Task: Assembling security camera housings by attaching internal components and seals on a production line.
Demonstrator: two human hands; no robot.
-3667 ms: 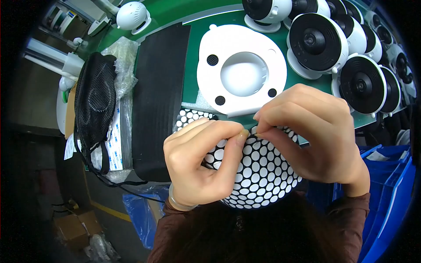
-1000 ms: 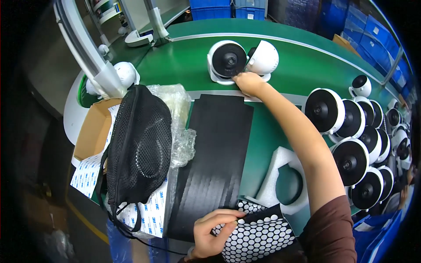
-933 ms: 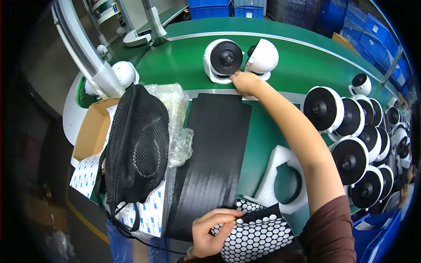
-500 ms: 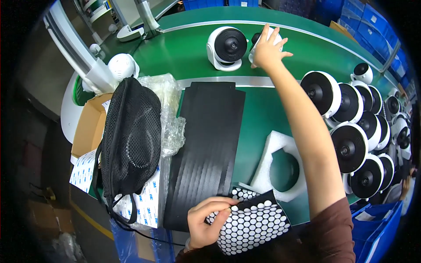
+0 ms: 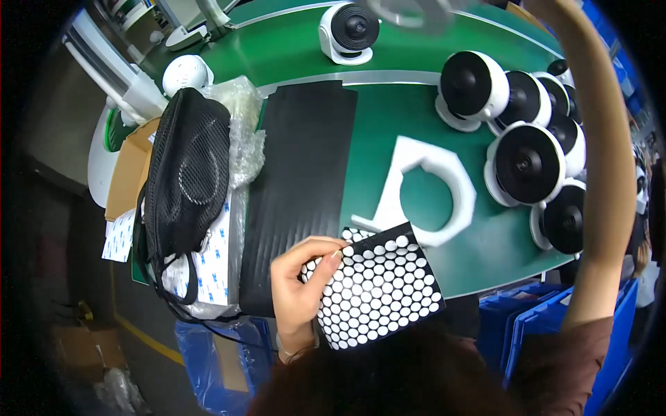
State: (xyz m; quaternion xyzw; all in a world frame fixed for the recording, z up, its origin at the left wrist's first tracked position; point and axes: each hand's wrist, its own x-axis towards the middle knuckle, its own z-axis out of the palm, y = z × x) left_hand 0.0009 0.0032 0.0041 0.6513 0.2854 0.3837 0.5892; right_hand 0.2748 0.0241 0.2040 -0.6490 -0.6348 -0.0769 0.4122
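My left hand point(image 5: 302, 281) pinches the upper left part of a black sheet of round white pads point(image 5: 374, 291), near the front of the bench. My right forearm point(image 5: 600, 152) reaches up along the right side. Its hand point(image 5: 551, 7) is cut off by the upper edge, so its fingers are hidden. A blurred whitish, ring-shaped thing point(image 5: 420, 12) shows at the top edge, left of that hand; whether the hand holds it I cannot tell. A white camera-like device with a round black front point(image 5: 355, 29) stands on the green belt.
Several similar black-fronted devices point(image 5: 528, 165) crowd the right. A white foam frame point(image 5: 458, 187) lies mid-bench beside a long black sheet point(image 5: 298, 159). To the left are a black mesh bag point(image 5: 191, 159), bubble wrap point(image 5: 243, 104) and an open carton point(image 5: 128, 170). Blue bins point(image 5: 527, 305) stand below right.
My right hand has moved from beside the belt device up and right, mostly out of view. The view has shifted, raising the bench items. My left hand keeps its pinch on the pad sheet.
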